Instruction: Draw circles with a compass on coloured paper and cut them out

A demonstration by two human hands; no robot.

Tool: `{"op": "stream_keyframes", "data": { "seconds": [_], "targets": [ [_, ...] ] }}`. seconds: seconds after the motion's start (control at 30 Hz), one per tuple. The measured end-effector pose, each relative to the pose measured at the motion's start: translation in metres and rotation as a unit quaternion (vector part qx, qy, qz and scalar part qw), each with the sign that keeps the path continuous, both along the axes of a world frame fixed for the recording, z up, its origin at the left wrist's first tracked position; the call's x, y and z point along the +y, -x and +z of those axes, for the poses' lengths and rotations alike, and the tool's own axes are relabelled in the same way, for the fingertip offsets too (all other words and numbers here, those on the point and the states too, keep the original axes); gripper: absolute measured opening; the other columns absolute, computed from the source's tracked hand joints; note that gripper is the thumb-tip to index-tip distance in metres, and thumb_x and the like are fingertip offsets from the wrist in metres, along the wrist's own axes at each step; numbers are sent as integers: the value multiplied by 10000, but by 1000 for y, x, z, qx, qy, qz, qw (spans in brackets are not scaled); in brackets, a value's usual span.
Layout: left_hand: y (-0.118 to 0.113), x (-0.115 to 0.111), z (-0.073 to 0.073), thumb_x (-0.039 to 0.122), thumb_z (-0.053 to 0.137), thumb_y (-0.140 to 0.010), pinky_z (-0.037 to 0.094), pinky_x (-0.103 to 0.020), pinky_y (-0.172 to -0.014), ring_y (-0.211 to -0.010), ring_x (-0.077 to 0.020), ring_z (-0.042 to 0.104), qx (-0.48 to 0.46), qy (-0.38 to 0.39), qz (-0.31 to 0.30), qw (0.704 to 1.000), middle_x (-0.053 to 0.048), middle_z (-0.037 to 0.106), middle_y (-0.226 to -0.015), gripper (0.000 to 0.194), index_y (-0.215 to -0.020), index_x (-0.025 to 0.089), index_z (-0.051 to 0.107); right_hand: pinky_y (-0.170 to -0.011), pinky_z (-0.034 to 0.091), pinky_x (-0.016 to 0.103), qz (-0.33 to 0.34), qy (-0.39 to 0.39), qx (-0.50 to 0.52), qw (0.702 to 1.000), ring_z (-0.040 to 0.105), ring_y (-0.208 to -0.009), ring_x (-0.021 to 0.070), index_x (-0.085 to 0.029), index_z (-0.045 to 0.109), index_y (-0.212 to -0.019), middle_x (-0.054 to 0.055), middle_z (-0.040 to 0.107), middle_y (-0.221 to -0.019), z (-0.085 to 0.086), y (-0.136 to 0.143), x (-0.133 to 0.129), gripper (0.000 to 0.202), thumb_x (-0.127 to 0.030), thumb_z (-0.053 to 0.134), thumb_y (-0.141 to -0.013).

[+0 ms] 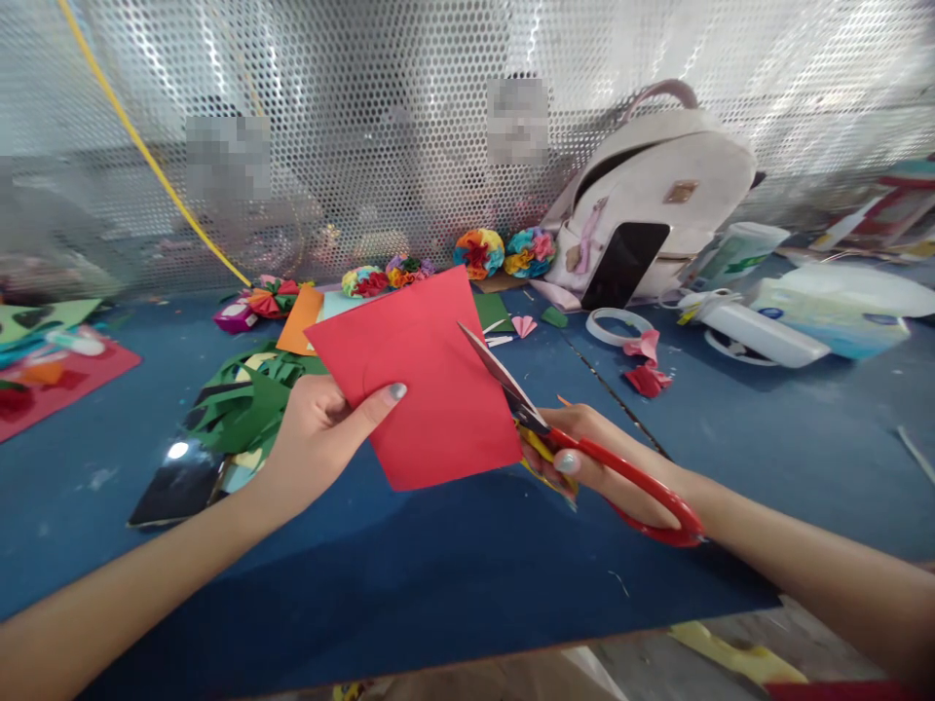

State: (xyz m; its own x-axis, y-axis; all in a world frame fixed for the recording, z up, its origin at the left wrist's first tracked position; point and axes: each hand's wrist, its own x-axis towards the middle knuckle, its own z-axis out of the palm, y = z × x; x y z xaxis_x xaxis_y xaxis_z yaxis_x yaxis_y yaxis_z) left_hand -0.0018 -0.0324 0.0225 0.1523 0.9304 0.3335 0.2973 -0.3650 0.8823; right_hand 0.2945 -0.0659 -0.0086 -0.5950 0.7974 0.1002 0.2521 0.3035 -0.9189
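A sheet of red paper is held up above the blue table, tilted a little. My left hand pinches it at its left edge, thumb on the front and fingers hidden behind. In my right hand is a pair of scissors with red handles. Their blades lie at the sheet's right side, one passing in front of the paper. Something yellow shows under the right fingers; I cannot tell what it is.
Green paper strips and a dark phone lie left. Behind are paper flowers, a white backpack with a black phone against it. A tape roll and white glue gun lie right. A perforated metal screen stands at the back.
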Motion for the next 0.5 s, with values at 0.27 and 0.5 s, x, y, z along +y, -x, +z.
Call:
{"op": "stream_keyframes", "data": {
  "seconds": [0.27,0.5],
  "targets": [
    [2,1,-14,468,757,-904,555,-294,-649,-751,-219,660,-30,23,-46,998,-15,706,-721,331,-675,230,738,-488,402,274,-1,25,48,999,516,-497,125,-206,521,-738,-7,537,-635,-8,4,-2,662,-830,458,-949],
    [-3,-2,-21,476,781,-901,618,-347,-787,-949,-276,746,-94,70,-80,990,-16,823,-961,213,-843,275,820,-465,427,294,11,60,101,993,543,-474,146,-208,545,-706,15,567,-624,-10,8,-6,654,-802,457,-963]
  ]
}}
